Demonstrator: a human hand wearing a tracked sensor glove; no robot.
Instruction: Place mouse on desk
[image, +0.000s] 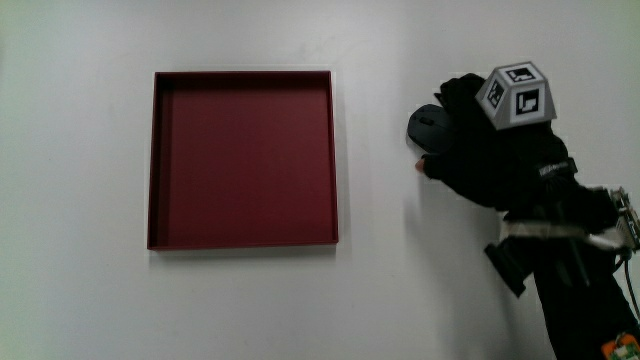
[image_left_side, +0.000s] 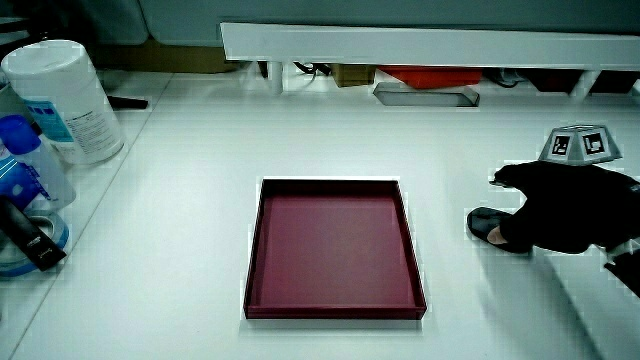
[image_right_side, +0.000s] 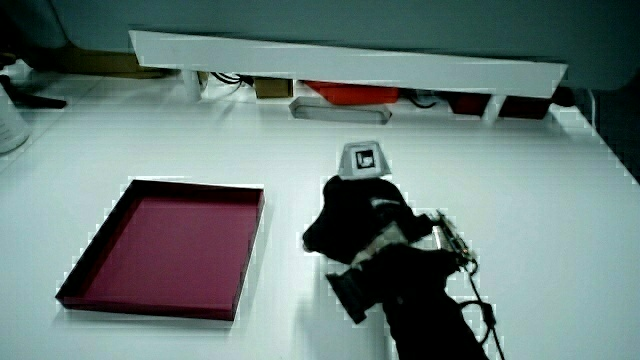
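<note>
Main view: hand (image: 478, 150) on mouse (image: 424, 125).

1. Table (image: 80, 300): smooth white top, slight sheen.
2. Tray (image: 243, 242): dark red, matt, looks like plastic.
3. Mouse (image: 425, 125): dark, smooth, plastic-like shell.
4. Hand (image: 480, 150): black matt cloth glove.
5. Cube (image: 518, 95) on the glove: matt printed faces.
</note>
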